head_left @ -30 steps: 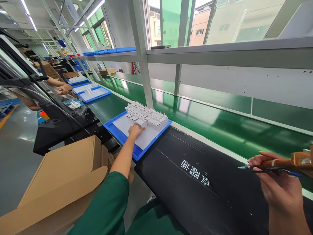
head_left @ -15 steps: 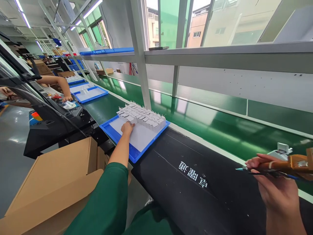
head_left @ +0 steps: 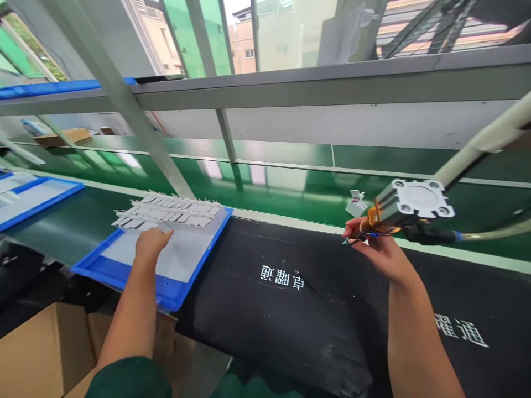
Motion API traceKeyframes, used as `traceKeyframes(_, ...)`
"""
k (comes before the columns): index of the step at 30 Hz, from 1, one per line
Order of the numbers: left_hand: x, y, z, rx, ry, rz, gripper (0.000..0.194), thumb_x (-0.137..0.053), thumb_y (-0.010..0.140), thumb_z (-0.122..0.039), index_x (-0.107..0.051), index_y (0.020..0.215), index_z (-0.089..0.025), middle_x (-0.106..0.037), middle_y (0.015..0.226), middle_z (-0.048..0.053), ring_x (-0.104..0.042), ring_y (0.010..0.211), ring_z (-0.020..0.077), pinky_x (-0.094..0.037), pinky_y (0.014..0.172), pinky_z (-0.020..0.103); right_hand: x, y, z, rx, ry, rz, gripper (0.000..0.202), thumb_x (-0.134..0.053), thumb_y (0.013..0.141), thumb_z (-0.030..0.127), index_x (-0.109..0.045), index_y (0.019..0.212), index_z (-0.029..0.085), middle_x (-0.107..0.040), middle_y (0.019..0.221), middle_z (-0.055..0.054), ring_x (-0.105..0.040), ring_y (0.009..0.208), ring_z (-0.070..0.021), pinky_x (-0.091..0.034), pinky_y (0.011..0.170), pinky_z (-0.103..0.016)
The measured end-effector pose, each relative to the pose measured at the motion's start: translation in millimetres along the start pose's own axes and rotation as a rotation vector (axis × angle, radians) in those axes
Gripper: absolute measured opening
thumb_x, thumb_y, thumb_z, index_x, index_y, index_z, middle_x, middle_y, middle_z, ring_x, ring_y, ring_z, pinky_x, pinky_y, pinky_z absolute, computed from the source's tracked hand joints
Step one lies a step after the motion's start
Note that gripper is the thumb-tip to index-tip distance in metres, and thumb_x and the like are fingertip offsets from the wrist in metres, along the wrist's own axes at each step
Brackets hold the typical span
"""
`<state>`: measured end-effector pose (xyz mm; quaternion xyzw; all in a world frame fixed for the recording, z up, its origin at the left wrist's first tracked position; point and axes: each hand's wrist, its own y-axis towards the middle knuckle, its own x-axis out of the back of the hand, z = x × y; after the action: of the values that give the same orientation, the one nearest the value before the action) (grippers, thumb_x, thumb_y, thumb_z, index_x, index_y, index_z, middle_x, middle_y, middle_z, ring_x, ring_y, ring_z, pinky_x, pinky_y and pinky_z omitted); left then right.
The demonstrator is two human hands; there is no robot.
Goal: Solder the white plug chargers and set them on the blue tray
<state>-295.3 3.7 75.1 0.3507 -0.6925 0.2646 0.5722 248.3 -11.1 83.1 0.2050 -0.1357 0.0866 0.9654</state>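
My left hand (head_left: 152,244) is over the blue tray (head_left: 204,265), at the near edge of the rows of small white parts (head_left: 174,210). Its fingers are curled, with the thumb toward the right; whatever lies in its grip is hidden. My right hand (head_left: 379,249) is closed around the brown front end of a pneumatic tool (head_left: 421,200). This tool has a square metal cylinder body, a hose, thin wires and a pale blue tip pointing left. Just beyond the right fingers, a small white box with a raised lid (head_left: 357,204) sits on the green belt.
A black mat (head_left: 290,320) with white lettering covers the bench between my hands. Another blue tray (head_left: 62,190) lies at far left, and a cardboard box (head_left: 45,348) stands at lower left. Metal posts (head_left: 136,132) and a rail rise behind the belt.
My view has turned to the right, so the tray appears farther left and more of the tool shows. My left hand stays at the white parts, and my right hand still grips the tool.
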Motion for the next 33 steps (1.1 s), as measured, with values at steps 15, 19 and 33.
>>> traceKeyframes(15, -128.1, -232.0, -322.3, -1.149, -0.646, 0.377, 0.086, -0.071, 0.081, -0.037, -0.029, 0.151, -0.011, -0.043, 0.147, 0.023, -0.04, 0.139, 0.0331, -0.037, 0.111, 0.043, 45.7, -18.1, 13.9, -0.103, -0.234, 0.063, 0.024, -0.06, 0.082, 0.036, -0.061, 0.101, 0.021, -0.068, 0.097, -0.009, -0.062, 0.084, -0.0219, -0.054, 0.078, -0.041)
traceKeyframes(19, -156.8, -259.1, -368.4, -1.038, -0.827, 0.442, 0.1, -0.077, 0.073, -0.027, -0.02, 0.154, -0.014, -0.037, 0.15, 0.025, -0.035, 0.141, 0.0365, -0.034, 0.112, 0.048, 40.6, -16.3, 14.4, -0.081, -0.217, 0.101, 0.022, -0.058, 0.083, 0.035, -0.061, 0.1, 0.021, -0.068, 0.099, -0.01, -0.063, 0.089, -0.0233, -0.055, 0.082, -0.042)
traceKeyframes(33, -130.7, -223.2, -306.5, -1.281, -0.749, 0.697, 0.109, -0.073, 0.066, -0.02, -0.01, 0.155, -0.023, -0.063, 0.122, 0.012, -0.064, 0.096, 0.0202, -0.054, 0.081, 0.033, 32.1, -13.3, 13.7, -0.115, -0.22, 0.125, 0.017, -0.056, 0.083, 0.034, -0.062, 0.092, 0.021, -0.069, 0.09, -0.008, -0.063, 0.096, -0.0283, -0.053, 0.086, -0.046)
